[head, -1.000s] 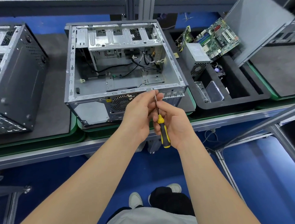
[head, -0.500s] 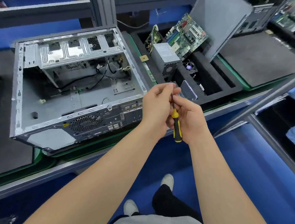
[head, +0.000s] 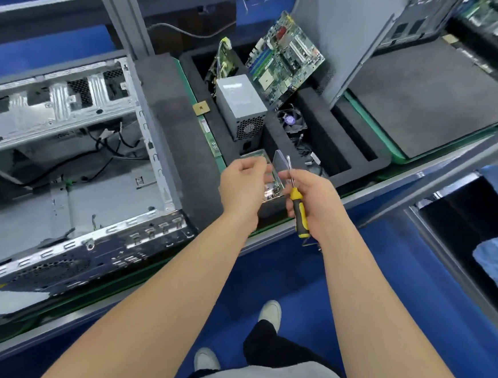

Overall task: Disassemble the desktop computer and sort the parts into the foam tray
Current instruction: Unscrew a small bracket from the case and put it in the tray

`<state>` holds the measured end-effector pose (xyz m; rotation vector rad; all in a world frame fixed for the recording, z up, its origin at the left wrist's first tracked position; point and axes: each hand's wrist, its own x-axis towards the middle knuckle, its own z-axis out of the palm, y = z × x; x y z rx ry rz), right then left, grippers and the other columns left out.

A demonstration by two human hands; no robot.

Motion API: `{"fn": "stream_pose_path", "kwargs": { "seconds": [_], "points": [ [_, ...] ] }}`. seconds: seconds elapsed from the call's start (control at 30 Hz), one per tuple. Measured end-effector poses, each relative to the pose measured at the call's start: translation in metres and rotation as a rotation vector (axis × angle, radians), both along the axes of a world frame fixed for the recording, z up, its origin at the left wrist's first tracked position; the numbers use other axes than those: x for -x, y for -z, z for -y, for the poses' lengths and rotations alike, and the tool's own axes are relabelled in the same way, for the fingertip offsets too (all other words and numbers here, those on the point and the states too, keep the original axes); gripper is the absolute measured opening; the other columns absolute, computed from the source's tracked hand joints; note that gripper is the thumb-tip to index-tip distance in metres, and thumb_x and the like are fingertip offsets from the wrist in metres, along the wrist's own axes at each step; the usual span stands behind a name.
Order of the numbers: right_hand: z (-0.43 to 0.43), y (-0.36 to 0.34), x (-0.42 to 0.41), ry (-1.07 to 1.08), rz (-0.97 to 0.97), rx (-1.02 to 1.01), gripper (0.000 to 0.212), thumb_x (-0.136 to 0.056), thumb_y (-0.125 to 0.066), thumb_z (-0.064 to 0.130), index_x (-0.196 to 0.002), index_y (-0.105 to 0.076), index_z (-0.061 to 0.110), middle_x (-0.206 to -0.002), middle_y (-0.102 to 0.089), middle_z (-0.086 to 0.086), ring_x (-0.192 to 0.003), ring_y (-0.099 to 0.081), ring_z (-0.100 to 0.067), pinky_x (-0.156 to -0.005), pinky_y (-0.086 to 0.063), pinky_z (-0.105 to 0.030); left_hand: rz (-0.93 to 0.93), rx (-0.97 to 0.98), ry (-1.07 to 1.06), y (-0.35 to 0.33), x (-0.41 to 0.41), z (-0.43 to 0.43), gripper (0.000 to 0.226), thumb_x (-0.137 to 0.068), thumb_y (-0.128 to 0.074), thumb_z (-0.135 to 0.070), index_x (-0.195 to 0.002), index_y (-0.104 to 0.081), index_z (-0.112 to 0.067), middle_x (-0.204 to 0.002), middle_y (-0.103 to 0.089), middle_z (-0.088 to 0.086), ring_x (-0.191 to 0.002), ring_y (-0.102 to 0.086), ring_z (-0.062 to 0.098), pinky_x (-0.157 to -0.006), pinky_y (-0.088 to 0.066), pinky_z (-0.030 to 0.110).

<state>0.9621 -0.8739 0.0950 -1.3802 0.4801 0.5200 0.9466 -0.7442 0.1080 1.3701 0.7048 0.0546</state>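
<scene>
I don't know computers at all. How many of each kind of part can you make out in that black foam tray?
Motherboard: 1
Small wired circuit card: 1
Grey power supply: 1
Cooling fan: 1
Metal-cased part at the near end: 1
Total: 5; smaller bits are too blurred to count.
</scene>
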Motion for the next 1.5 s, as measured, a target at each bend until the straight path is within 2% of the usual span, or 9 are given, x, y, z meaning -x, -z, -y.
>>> {"fn": "stream_pose_path", "kwargs": {
  "seconds": [0.13,0.3,0.63,0.9,1.03,1.07,1.13,1.2,1.5],
  "points": [
    [0.012,0.017,-0.043,0.033,-0.158,0.183,0.012,-0.093,-0.073,0.022,-0.094,-0.075,0.010,-0.059,-0.065,0.000,-0.040,-0.051,-0.018,-0.043,-0.045,-0.025,-0.089,-0.391,0.041,0.024,-0.019,-0.011,0.004,-0.090,-0.071,-0.037,-0.089,-0.072,-0.033,-0.085,-0.073,-0.015,-0.087,-0.069,0.009,-0.080,-0.059,0.035],
    [0.023,0.032,-0.062,0.020,-0.071,0.177,0.011,-0.091,-0.072,0.020,-0.097,-0.079,0.013,-0.065,-0.071,0.000,-0.044,-0.055,-0.017,-0.044,-0.049,-0.027,-0.163,-0.744,0.155,0.043,-0.029,-0.015,0.003,-0.087,-0.073,-0.038,-0.087,-0.074,-0.035,-0.085,-0.069,-0.020,-0.081,-0.064,0.001,-0.058,-0.045,0.023],
    [0.026,0.040,-0.072,-0.024,-0.045,0.132,0.013,-0.093,-0.069,0.019,-0.100,-0.079,0.013,-0.067,-0.072,0.000,-0.045,-0.057,-0.016,-0.043,-0.050,-0.027,-0.231,-1.027,0.335,0.061,-0.039,-0.009,0.011,-0.093,-0.069,-0.043,-0.094,-0.079,-0.038,-0.107,-0.068,-0.016,-0.087,-0.064,0.008,-0.065,-0.054,0.031],
    [0.022,0.037,-0.070,-0.046,-0.052,0.093,0.016,-0.095,-0.066,0.019,-0.104,-0.079,0.014,-0.070,-0.073,-0.001,-0.046,-0.058,-0.017,-0.044,-0.051,-0.028,-0.194,-1.051,0.378,0.057,-0.035,-0.011,0.020,-0.099,-0.062,-0.045,-0.099,-0.079,-0.036,-0.106,-0.059,-0.011,-0.090,-0.058,0.011,-0.066,-0.044,0.030],
    [0.015,0.028,-0.067,-0.063,-0.057,0.027,0.019,-0.097,-0.064,0.018,-0.107,-0.078,0.011,-0.070,-0.071,-0.002,-0.048,-0.056,-0.018,-0.046,-0.049,-0.028,-0.137,-0.935,0.388,0.047,-0.034,-0.015,0.041,-0.105,-0.053,-0.037,-0.068,-0.066,-0.026,-0.083,-0.058,0.001,-0.078,-0.057,0.019,-0.063,-0.040,0.030],
    [0.013,0.025,-0.066,-0.073,-0.055,-0.006,0.020,-0.098,-0.062,0.018,-0.109,-0.078,0.011,-0.071,-0.070,-0.002,-0.049,-0.056,-0.018,-0.046,-0.048,-0.029,-0.110,-0.899,0.374,0.041,-0.034,-0.016,0.043,-0.107,-0.049,-0.034,-0.069,-0.066,-0.022,-0.078,-0.057,0.000,-0.079,-0.058,0.021,-0.064,-0.041,0.031],
    [0.005,0.016,-0.063,-0.090,-0.044,-0.089,0.023,-0.100,-0.058,0.017,-0.110,-0.076,0.009,-0.070,-0.068,-0.002,-0.050,-0.055,-0.017,-0.046,-0.048,-0.028,-0.044,-0.838,0.328,0.026,-0.035,-0.017,0.035,-0.109,-0.044,-0.028,-0.101,-0.077,-0.019,-0.093,-0.068,-0.002,-0.094,-0.061,0.017,-0.078,-0.045,0.030],
    [-0.006,0.005,-0.061,-0.101,-0.019,-0.183,0.023,-0.101,-0.055,0.015,-0.109,-0.074,0.005,-0.069,-0.064,-0.003,-0.049,-0.054,-0.016,-0.044,-0.047,-0.027,0.018,-0.758,0.276,0.006,-0.036,-0.020,0.033,-0.109,-0.042,-0.026,-0.127,-0.069,-0.023,-0.119,-0.070,-0.004,-0.111,-0.061,0.012,-0.091,-0.045,0.027],
    [-0.094,-0.066,-0.035,-0.299,0.062,-0.445,0.020,-0.107,-0.055,0.025,-0.098,-0.068,0.013,-0.062,-0.059,0.002,-0.045,-0.052,-0.005,-0.037,-0.040,-0.017,0.157,-0.631,0.115,-0.078,-0.007,-0.074,0.028,-0.103,-0.050,-0.025,-0.123,-0.069,-0.030,-0.111,-0.072,-0.011,-0.094,-0.068,0.002,-0.081,-0.051,0.015]
  ]
}}
